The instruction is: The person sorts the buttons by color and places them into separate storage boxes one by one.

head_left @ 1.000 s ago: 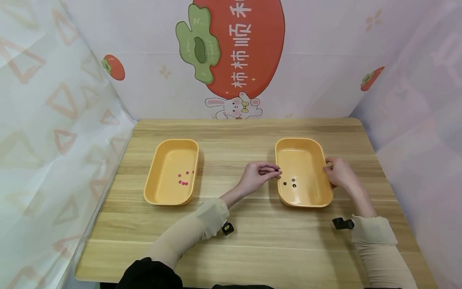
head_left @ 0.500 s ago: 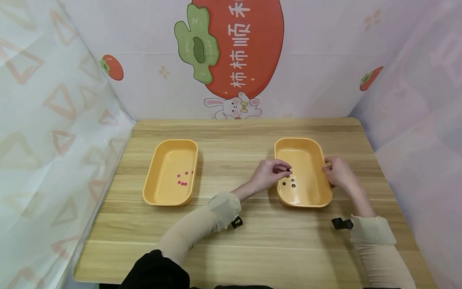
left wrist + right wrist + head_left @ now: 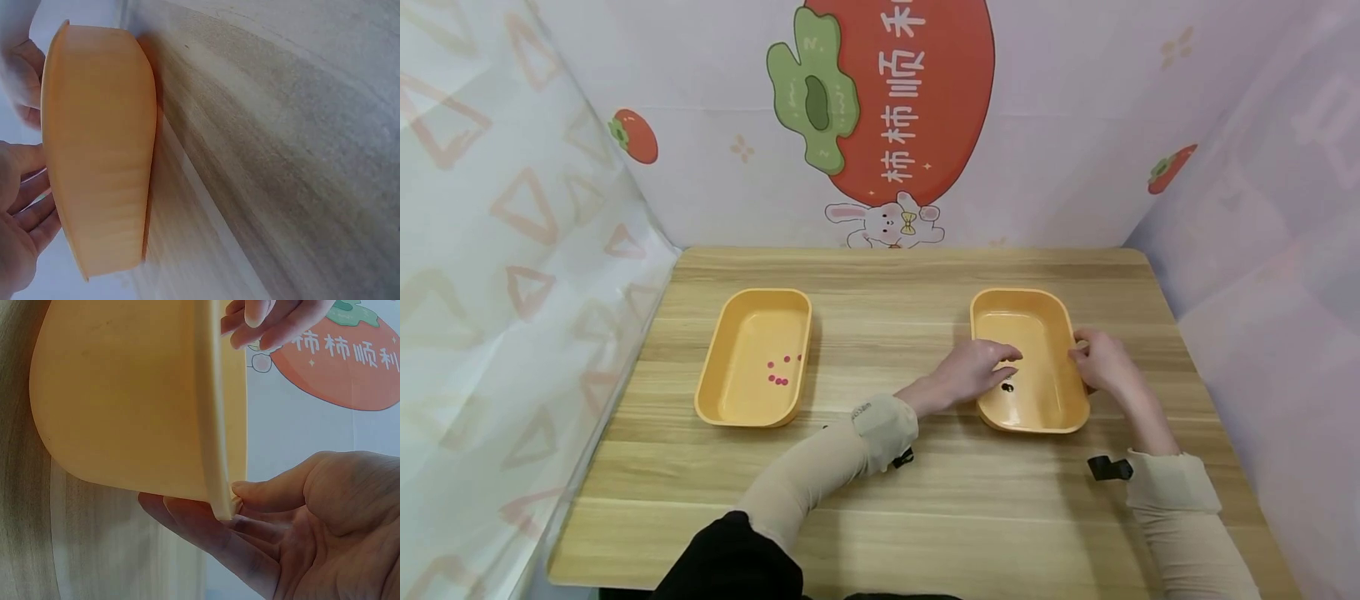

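Observation:
Above the near-left part of the right yellow tray (image 3: 1033,408), my left hand (image 3: 972,372) reaches in over the rim, thumb and fingers apart. Nothing shows between them. Beneath the fingertips, small dark round pieces (image 3: 1007,387) lie in the tray, partly hidden by the hand. My right hand (image 3: 1103,360) grips the tray's right rim; in the right wrist view its thumb (image 3: 269,492) presses the lip and its fingers lie against the outer wall. The left wrist view shows the tray's side (image 3: 103,150) with both hands behind its edge.
A second yellow tray (image 3: 722,367) stands on the left of the wooden table (image 3: 887,292), with several small pink round pieces (image 3: 778,381) inside. A printed cloth (image 3: 1060,167) hangs behind the table. Black wrist-camera mounts (image 3: 1110,468) sit by the sleeves.
My left hand has moved right, farther over the right tray, and its pinch has parted. The dark piece between its fingertips has been let go. The right hand keeps its grip.

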Action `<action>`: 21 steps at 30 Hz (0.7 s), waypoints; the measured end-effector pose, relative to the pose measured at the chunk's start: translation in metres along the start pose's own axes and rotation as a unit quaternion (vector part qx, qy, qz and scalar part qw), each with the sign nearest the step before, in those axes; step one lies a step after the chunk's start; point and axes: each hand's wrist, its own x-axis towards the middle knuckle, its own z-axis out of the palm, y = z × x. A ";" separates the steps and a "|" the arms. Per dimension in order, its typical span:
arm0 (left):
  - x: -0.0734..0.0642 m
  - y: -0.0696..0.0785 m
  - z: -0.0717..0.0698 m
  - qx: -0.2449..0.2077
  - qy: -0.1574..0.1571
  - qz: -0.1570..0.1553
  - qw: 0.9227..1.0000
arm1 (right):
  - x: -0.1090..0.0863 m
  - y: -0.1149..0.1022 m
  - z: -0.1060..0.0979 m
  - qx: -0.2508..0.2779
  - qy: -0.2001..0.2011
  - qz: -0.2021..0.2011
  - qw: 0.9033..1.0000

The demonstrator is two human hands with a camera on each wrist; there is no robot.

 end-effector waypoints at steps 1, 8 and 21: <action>-0.001 -0.001 0.000 0.003 -0.001 0.004 1.000 | 0.000 0.000 0.000 0.000 0.000 -0.001 1.000; -0.027 -0.010 -0.006 -0.023 0.067 0.057 0.996 | 0.002 0.002 0.002 -0.004 0.002 -0.003 1.000; -0.116 -0.056 -0.016 -0.003 0.099 0.027 0.995 | 0.000 0.003 0.000 0.003 -0.003 -0.001 1.000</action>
